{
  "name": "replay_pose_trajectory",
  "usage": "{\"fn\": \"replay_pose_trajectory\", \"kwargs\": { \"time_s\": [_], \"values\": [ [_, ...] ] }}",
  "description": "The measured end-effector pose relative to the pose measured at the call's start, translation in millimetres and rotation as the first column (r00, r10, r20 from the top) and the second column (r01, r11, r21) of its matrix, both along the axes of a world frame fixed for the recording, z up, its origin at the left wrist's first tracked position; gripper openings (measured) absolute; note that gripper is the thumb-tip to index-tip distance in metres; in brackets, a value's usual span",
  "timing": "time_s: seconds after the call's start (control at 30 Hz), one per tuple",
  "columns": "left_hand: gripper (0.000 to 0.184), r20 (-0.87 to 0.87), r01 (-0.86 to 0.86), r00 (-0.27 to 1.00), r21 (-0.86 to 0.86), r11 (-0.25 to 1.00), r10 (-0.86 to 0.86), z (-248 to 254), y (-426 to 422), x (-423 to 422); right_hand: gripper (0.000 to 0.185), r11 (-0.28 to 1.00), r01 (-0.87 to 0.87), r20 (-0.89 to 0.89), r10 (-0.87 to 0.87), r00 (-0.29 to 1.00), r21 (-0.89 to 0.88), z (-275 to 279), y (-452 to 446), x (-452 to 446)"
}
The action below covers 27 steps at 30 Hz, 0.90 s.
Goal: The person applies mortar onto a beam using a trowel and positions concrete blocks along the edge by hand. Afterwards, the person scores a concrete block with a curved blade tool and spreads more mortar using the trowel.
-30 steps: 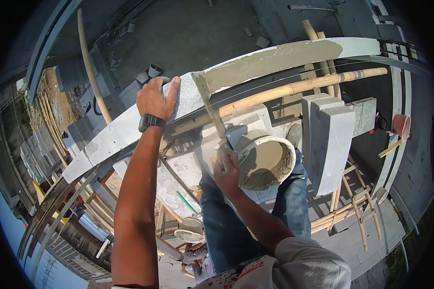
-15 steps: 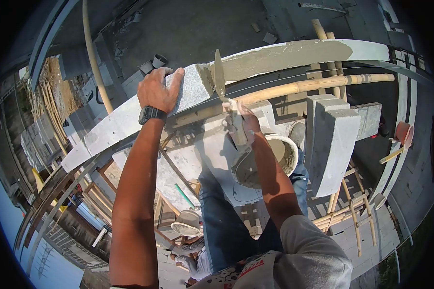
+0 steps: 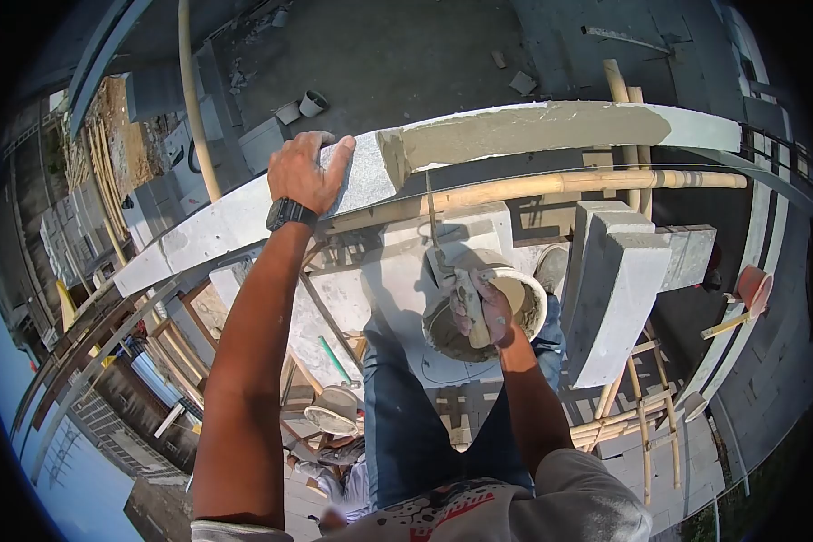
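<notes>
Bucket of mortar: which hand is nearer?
Right. The right hand, gripping the trowel, overlaps the opening of the bucket in view; the left hand is farther off, up and left, on the white block.

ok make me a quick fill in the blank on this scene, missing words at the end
The hand resting on the white block is the person's ____ one.
Strapped around that wrist is a dark ____.
The right hand grips the trowel by its ____.
The colour of the jeans is ____.

Missing words: left; watch; handle; blue
</notes>
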<state>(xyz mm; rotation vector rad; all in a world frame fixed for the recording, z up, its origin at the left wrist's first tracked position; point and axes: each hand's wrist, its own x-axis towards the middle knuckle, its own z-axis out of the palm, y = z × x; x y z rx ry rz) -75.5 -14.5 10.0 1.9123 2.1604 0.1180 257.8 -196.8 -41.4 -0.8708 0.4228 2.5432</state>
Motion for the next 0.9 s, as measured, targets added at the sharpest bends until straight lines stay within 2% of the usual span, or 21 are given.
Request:
{"fn": "replay_pose_trajectory", "kwargs": {
  "time_s": [0.13, 0.23, 0.33, 0.43, 0.53, 0.63, 0.73, 0.83, 0.9],
  "values": [
    [0.054, 0.011, 0.003, 1.0, 0.004, 1.0, -0.003, 0, 3, -1, 0.054, 0.996, -0.015, -0.075, 0.009, 0.997, -0.085, -28, 40, -26],
    [0.054, 0.011, -0.005, 1.0, 0.007, 1.0, 0.005, 0, 2, 0, 0.055, 1.0, -0.021, -0.222, 0.016, 0.975, -0.021, -19, 55, -16],
    [0.054, -0.006, -0.007, 1.0, -0.007, 1.0, 0.006, -1, 3, 0, 0.055, 0.975, -0.048, -0.193, 0.091, 0.977, 0.215, 0, 63, 1],
    [0.053, 0.014, -0.002, 1.0, 0.012, 1.0, 0.002, -1, 2, -1, 0.056, 0.997, -0.059, -0.016, 0.059, 0.998, 0.047, -6, 75, -6],
    [0.051, 0.022, 0.004, 1.0, 0.026, 1.0, -0.004, -1, 2, -2, 0.057, 0.995, -0.099, -0.056, 0.098, 0.994, -0.02, -47, 86, -23],
    [0.051, 0.015, 0.004, 1.0, 0.02, 1.0, -0.005, -1, 3, -2, 0.054, 0.974, -0.154, 0.04, 0.149, 0.988, 0.164, -34, 93, -28],
    [0.051, 0.006, 0.001, 1.0, 0.015, 1.0, -0.001, -2, 3, -2, 0.051, 0.955, -0.132, 0.021, 0.131, 0.991, 0.265, -16, 73, -10],
    [0.05, 0.019, 0.004, 1.0, 0.019, 1.0, -0.004, 0, 3, -1, 0.05, 0.984, -0.096, 0.083, 0.085, 0.993, 0.15, -18, 62, -4],
    [0.05, 0.028, -0.003, 1.0, 0.033, 0.999, 0.002, -2, 3, -1, 0.052, 0.99, -0.098, 0.121, 0.086, 0.989, 0.1, -58, 62, -1]
  ]
}}
